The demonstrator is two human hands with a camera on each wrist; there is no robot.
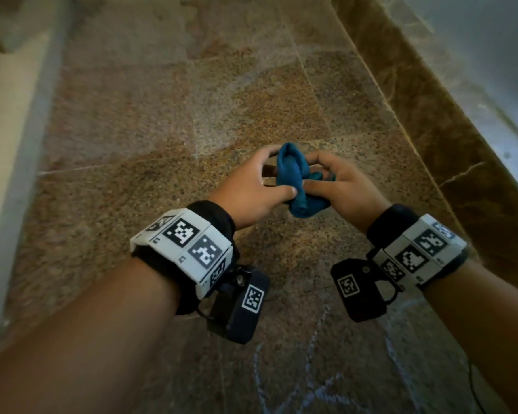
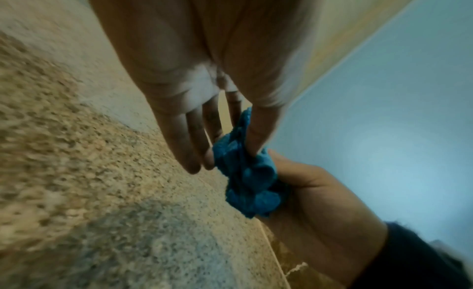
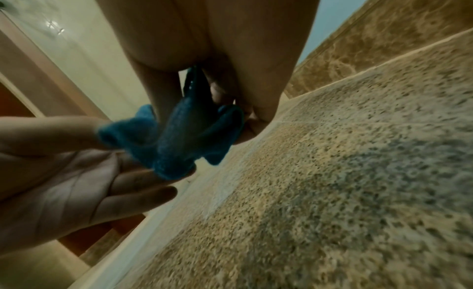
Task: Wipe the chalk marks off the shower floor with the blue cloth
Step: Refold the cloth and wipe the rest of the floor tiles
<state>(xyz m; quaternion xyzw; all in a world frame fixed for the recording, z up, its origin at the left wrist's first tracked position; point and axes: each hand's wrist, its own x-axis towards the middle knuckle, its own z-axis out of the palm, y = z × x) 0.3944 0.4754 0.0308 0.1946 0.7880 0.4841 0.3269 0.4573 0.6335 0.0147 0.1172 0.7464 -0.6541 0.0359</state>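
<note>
A crumpled blue cloth [image 1: 296,180] hangs above the speckled stone shower floor [image 1: 162,130], held between both hands. My left hand [image 1: 260,186] pinches its left side with thumb and fingers. My right hand [image 1: 341,186] grips its right side with curled fingers. In the left wrist view the blue cloth [image 2: 248,178] bunches between my left thumb and the right hand [image 2: 320,198]. In the right wrist view the blue cloth [image 3: 176,139] hangs from my right fingers, and the left hand [image 3: 64,172] pinches its edge. White chalk marks [image 1: 305,386] run across the floor below my wrists.
A brown marble curb [image 1: 416,115] runs along the right side of the floor, with pale grey tile beyond it. A light wall and ledge [image 1: 15,130] border the left side. Faint whitish smears [image 1: 240,82] cross the floor farther ahead.
</note>
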